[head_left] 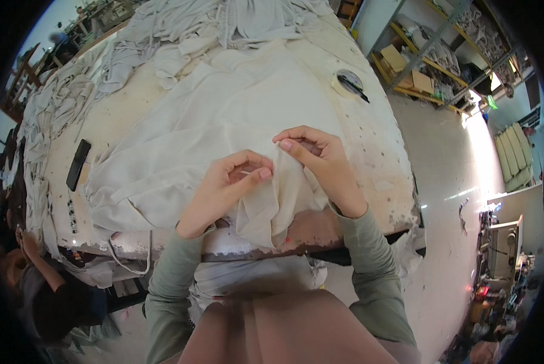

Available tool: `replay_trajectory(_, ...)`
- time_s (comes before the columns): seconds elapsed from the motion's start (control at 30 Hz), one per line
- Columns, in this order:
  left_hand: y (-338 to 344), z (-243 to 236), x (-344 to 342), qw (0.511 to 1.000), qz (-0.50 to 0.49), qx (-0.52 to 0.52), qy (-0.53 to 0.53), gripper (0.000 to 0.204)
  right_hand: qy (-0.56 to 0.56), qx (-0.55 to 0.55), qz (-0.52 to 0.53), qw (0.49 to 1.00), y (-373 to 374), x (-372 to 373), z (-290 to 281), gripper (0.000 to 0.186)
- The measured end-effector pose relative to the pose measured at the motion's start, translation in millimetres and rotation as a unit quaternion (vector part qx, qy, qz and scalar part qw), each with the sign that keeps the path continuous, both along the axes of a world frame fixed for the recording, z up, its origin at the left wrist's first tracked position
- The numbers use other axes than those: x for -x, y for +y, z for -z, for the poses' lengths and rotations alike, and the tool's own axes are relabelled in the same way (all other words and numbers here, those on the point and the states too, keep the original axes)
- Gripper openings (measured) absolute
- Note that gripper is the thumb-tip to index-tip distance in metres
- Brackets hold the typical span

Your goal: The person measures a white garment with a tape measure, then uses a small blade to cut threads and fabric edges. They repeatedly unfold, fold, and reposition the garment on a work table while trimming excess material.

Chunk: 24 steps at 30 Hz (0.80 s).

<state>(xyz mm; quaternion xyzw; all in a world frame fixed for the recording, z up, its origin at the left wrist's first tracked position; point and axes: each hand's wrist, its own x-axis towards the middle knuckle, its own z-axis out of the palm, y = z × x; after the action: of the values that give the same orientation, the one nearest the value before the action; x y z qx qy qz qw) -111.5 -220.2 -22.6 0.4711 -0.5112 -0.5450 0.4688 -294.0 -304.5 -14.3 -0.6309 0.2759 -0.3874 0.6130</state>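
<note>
**Plain brown clothing (pixel 284 330) fills the lower edge, thin cream-white cloth (pixel 211 130) spreads mid-frame**

Two arms in grey-green long sleeves (pixel 375 261) rise from the lower left and lower right of the frame and reach over the near edge of a broad, pale, worn bench (pixel 369 145). The cream-white cloth lies in loose folds across the middle of the frame, with one gathered part raised between the hands and hanging toward the bench's near edge.

The bare right hand (pixel 323 158), just right of centre, has its grip clamped on the cloth's upper edge, thumb against forefinger. The bare left hand (pixel 226 182), slightly lower and left of centre, has thumb and forefinger tips close together beside the raised fold; whether cloth is caught in that grip, I cannot tell.

A flat black rectangular object (pixel 77 165) lies at the left of the frame. At upper right, a slim black tool (pixel 354 89) rests across a pale round roll (pixel 346 82). Crumpled heaps of light grey fabric (pixel 247 24) cover the bench's far end at the top. A loaded metal shelf (pixel 429 57) stands at upper right, and a person in dark clothing (pixel 59 297) is at lower left.
</note>
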Motion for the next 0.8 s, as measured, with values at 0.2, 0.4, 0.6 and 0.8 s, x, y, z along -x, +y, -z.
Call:
replay_trajectory(0.2,-27.0,25.5,-8.5,0.992,-0.031,-0.047,0.110,0.021,0.039,-0.008,-0.003,0.999,-22.6,-19.9,22.2,0.016)
replay_trajectory(0.4,-25.0,42.8,-17.9,0.978,-0.032,-0.117,0.167,0.022,0.114,0.184,0.130,0.968,-15.1,-29.2,47.0,0.014)
replay_trajectory(0.6,-23.9,43.9,-21.8,0.957,-0.094,-0.110,0.250,0.024,0.117,0.109,0.068,0.985,-4.9,-26.6,52.2,0.013)
replay_trajectory(0.8,-24.9,44.5,-19.6,0.965,-0.112,-0.083,0.224,0.028,0.110,0.061,0.057,0.990,3.4,-27.5,52.9,0.013)
